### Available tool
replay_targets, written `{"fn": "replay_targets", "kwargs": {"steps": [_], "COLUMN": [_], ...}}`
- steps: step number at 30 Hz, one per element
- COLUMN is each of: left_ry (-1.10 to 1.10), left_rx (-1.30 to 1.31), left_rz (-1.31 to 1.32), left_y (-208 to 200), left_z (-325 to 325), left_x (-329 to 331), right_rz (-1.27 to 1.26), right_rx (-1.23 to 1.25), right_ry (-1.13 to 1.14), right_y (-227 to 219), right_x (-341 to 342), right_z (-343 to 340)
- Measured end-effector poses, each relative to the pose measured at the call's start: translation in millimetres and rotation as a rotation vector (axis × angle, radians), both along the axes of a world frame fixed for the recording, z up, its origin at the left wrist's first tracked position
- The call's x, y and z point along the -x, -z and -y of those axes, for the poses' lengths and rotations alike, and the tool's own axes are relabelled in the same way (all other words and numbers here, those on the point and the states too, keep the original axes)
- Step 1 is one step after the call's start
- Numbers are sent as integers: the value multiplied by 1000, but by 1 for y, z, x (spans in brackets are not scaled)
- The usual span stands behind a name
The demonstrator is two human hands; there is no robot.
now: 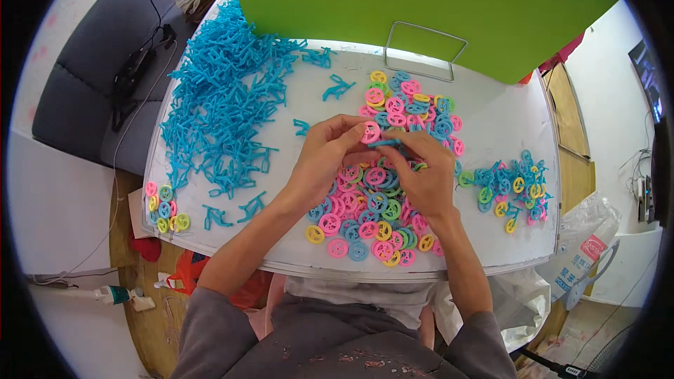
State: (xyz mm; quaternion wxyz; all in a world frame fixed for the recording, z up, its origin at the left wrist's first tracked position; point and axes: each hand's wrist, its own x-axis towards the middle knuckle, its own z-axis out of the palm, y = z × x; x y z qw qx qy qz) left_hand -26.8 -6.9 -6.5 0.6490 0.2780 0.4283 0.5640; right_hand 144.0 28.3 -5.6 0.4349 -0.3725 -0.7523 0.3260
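Observation:
Above the middle of the white table, my left hand (319,160) pinches a small pink plastic wheel (370,133) between thumb and fingers. Close beside it, my right hand (428,172) grips a blue plastic frame piece (383,144), whose thin bar reaches toward the pink wheel. Whether wheel and frame touch, I cannot tell. Beneath and in front of both hands spreads a pile of pink, blue, yellow and green wheels (359,251), partly hidden by the hands. More wheels (394,105) lie just beyond my fingers. A few single blue frames (338,88) rest to the left of them.
A big heap of blue frames (228,77) covers the table's left side. At the right lies a cluster of frames with wheels fitted (516,186). Several wheels (163,208) sit at the left corner. A green panel (421,7) with a wire stand (425,48) borders the far edge.

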Motion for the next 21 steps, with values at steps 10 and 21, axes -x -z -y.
{"fn": "replay_targets", "kwargs": {"steps": [10,21], "left_ry": [5,38], "left_rx": [5,51], "left_rz": [123,44], "left_y": [-4,1], "left_z": [3,0], "left_x": [9,8], "right_rz": [50,47], "right_rx": [-13,-27], "right_ry": [10,-11], "right_y": [-2,-3], "right_x": [3,3], "right_z": [4,6]}}
